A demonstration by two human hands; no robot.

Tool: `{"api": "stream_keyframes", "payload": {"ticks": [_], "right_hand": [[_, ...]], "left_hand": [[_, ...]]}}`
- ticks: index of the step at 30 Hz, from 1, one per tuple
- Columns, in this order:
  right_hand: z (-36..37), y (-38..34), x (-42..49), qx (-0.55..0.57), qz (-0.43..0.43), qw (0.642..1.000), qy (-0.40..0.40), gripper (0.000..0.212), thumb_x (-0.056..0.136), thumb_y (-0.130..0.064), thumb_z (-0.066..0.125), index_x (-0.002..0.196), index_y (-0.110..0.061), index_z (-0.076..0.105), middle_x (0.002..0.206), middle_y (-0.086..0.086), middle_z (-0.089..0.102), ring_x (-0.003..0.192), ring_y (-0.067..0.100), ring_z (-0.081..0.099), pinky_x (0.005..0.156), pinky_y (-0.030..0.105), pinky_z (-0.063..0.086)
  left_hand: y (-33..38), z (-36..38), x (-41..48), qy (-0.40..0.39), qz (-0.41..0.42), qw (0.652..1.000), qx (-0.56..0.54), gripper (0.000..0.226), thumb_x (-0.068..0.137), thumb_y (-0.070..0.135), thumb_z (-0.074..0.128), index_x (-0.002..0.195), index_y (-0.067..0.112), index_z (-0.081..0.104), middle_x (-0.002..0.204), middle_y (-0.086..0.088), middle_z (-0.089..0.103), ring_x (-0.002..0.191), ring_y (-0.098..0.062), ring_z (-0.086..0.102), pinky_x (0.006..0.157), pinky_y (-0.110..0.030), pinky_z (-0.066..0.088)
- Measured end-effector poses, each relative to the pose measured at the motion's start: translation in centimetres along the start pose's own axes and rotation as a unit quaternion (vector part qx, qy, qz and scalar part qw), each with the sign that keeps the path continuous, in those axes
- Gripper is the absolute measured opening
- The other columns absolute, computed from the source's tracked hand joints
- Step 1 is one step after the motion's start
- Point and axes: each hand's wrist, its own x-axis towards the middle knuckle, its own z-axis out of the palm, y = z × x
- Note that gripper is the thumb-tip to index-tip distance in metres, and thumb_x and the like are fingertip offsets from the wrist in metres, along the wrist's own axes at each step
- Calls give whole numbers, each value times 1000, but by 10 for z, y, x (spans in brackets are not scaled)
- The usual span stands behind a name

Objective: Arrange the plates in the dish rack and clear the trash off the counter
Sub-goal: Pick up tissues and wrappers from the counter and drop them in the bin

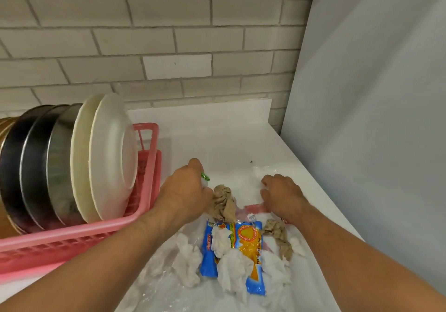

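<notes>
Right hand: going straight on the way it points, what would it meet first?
The right hand grips crumpled clear plastic; beyond that, likely only bare counter up to the tiled wall.

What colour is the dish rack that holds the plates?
The dish rack is pink plastic, seen in the head view, the only one.

Plates (111, 157) tilted in pink rack (72, 237), crumpled trash (231, 263)

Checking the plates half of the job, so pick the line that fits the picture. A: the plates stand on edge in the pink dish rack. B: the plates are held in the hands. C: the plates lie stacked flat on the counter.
A: the white plates and the metal plates all stand on edge, side by side, inside the pink dish rack.
</notes>
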Motion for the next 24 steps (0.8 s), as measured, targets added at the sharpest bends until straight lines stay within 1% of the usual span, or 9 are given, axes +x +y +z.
{"api": "stream_keyframes", "payload": {"ticks": [2, 5, 8, 11, 14, 17, 19, 21, 24], "right_hand": [[-2, -5, 2, 48, -11, 997, 59, 20, 92, -21, 49, 107, -12, 59, 105, 10, 58, 97, 27, 54, 78, 33, 47], [-18, -10, 7, 96, -14, 986, 136, 13, 88, -21, 57, 94, -9, 60, 91, 7, 57, 81, 22, 54, 63, 28, 41], [-36, -11, 9, 132, -14, 975, 178, 13, 87, -19, 60, 78, -9, 57, 81, 4, 48, 69, 19, 50, 50, 20, 31], [-51, -11, 6, 202, -18, 961, 189, 30, 87, -7, 59, 61, -15, 47, 86, 2, 41, 61, 13, 48, 51, 8, 36], [-62, -7, -5, 204, -21, 963, 176, 28, 88, 2, 52, 68, -16, 45, 93, 6, 48, 74, 23, 56, 59, 24, 46], [-68, 2, -17, 219, -2, 961, 166, 26, 88, 3, 47, 79, -21, 46, 88, 4, 57, 67, 16, 56, 58, 28, 51], [-69, 9, -24, 267, 9, 952, 149, 34, 89, 3, 43, 85, -30, 46, 85, 1, 57, 65, 18, 60, 57, 42, 56], [-72, 14, -29, 296, -6, 942, 160, 39, 92, 0, 41, 91, -38, 50, 79, 0, 59, 65, 20, 62, 56, 40, 56], [-76, 21, -36, 292, -39, 939, 175, 32, 92, -9, 41, 88, -32, 62, 62, -3, 58, 52, 6, 57, 48, 24, 45]], "left_hand": [[-6, -2, 3, -10, 5, 1000, -14, 29, 79, 20, 62, 100, 29, 44, 78, 7, 52, 67, -9, 52, 49, -24, 39], [-10, -4, 5, -35, 5, 999, -26, 33, 78, 26, 64, 107, 34, 49, 79, 11, 55, 69, -11, 57, 53, -23, 44], [-3, -3, 11, -20, -16, 999, -25, 23, 78, 50, 62, 80, 28, 56, 65, 8, 62, 59, -11, 60, 49, -23, 43], [8, -1, 21, -41, -11, 999, 9, 23, 84, 44, 53, 78, 23, 62, 74, 2, 66, 67, -17, 62, 58, -28, 53], [16, 3, 28, -140, 63, 985, 83, 26, 90, 31, 47, 107, 25, 66, 114, 0, 65, 97, -19, 61, 83, -34, 53], [22, 10, 32, -263, 110, 949, 133, 54, 92, 42, 49, 143, 35, 35, 147, 2, 39, 129, -21, 41, 104, -32, 38], [22, 17, 33, -321, 92, 932, 144, 80, 81, 60, 60, 148, 36, 23, 148, 2, 37, 130, -21, 41, 102, -32, 38], [23, 25, 30, -358, 61, 917, 165, 98, 66, 68, 69, 146, 32, 26, 143, 3, 43, 124, -21, 46, 98, -31, 42], [20, 38, 28, -328, 73, 925, 177, 53, 76, 53, 67, 118, 25, 53, 117, 0, 58, 99, -18, 56, 84, -32, 50]]}}
